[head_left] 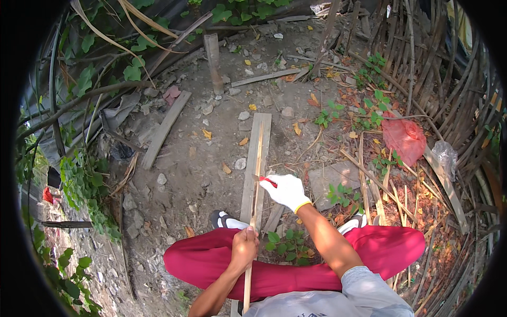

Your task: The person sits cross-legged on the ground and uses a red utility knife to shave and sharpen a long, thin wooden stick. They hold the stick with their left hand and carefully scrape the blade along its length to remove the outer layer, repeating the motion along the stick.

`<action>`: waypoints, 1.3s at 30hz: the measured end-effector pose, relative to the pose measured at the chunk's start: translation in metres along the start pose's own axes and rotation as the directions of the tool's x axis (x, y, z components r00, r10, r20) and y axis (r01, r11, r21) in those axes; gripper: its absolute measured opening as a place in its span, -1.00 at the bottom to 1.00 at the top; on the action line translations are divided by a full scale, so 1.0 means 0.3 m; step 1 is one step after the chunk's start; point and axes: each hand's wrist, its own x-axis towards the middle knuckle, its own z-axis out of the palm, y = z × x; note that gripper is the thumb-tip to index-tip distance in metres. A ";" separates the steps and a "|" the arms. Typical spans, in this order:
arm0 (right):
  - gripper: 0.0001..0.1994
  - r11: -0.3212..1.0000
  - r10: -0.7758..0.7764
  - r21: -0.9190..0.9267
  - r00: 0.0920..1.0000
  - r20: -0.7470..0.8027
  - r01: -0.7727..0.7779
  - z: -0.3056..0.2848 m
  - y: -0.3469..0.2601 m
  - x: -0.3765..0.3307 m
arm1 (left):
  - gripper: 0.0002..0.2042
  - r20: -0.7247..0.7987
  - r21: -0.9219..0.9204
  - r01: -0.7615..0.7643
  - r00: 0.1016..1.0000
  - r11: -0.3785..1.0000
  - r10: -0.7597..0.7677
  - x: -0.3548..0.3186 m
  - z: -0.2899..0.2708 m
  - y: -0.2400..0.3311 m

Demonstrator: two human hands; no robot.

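- Dry, stony earth [185,203] spreads around us, with a branch fence [422,58] curving along the right and leafy vines [79,182] at the left.
- Between our shoes [228,221], a flat wooden board [247,197] runs away from us, probably laid there as firm backing.
- Along that board lies a pale wooden strip [248,280], its near part crossing our lap; set lengthwise like this, it seems easier to steady.
- Our bare left hand [245,245] is wrapped closely round the strip just above our lap — a grip that looks meant to stop it sliding.
- Our right hand [285,191], in a white glove with a yellow cuff [302,205], curls round a red-handled tool [270,182] at the strip, farther out; the glove likely guards against splinters. We cannot make out whether the tool's edge bites.
- Our knees, in maroon trousers [203,256], are spread wide, apparently leaving both arms room.
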 end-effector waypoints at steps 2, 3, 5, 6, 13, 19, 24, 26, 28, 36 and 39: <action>-0.51 1.000 0.001 -0.028 1.000 0.004 -0.001 0.017 -0.019 -0.002 | -0.61 -0.008 0.037 -0.007 1.000 0.999 0.007 -0.012 -0.010 -0.013; -0.51 0.995 0.085 0.051 0.994 -0.067 -0.082 0.025 0.016 0.022 | -0.61 0.001 0.088 -0.027 1.000 0.996 0.027 -0.023 -0.015 -0.028; -0.50 0.952 0.260 0.218 0.946 -0.192 -0.217 0.028 0.147 0.087 | -0.61 0.041 0.193 -0.065 0.997 0.979 0.058 -0.053 -0.020 -0.080; -0.50 0.978 0.185 0.128 0.972 -0.145 -0.167 -0.006 0.171 0.094 | -0.61 0.049 0.257 -0.078 0.997 0.963 0.067 -0.080 -0.055 -0.117; -0.51 0.997 0.065 -0.044 0.992 -0.112 -0.071 -0.112 0.211 0.083 | -0.64 0.142 0.094 0.155 0.976 0.983 -0.167 -0.179 -0.032 0.014; -0.50 0.995 0.094 -0.023 0.994 -0.064 -0.095 -0.057 0.205 0.132 | -0.64 0.099 0.099 0.209 0.971 0.973 -0.219 -0.266 -0.065 -0.005; -0.50 1.000 0.030 -0.003 0.997 -0.074 -0.030 -0.002 0.151 0.151 | -0.64 0.068 0.062 0.223 0.971 0.973 -0.227 -0.294 -0.121 -0.009; -0.49 0.999 0.003 -0.042 0.999 -0.037 -0.004 0.000 0.130 0.155 | -0.63 0.044 0.086 0.203 0.977 0.975 -0.207 -0.304 -0.133 -0.010; -0.47 0.997 0.059 -0.044 0.998 0.039 -0.058 0.010 0.135 0.165 | -0.63 0.019 0.160 0.167 0.985 0.973 -0.172 -0.319 -0.134 -0.031; -0.46 0.998 0.043 -0.045 0.999 -0.004 -0.043 0.036 0.199 0.158 | -0.62 0.019 0.132 0.233 0.971 0.963 -0.238 -0.339 -0.121 -0.057; -0.46 0.997 0.039 -0.073 0.999 0.036 -0.036 0.043 0.176 0.166 | -0.62 0.000 0.159 0.238 0.971 0.958 -0.241 -0.362 -0.121 -0.040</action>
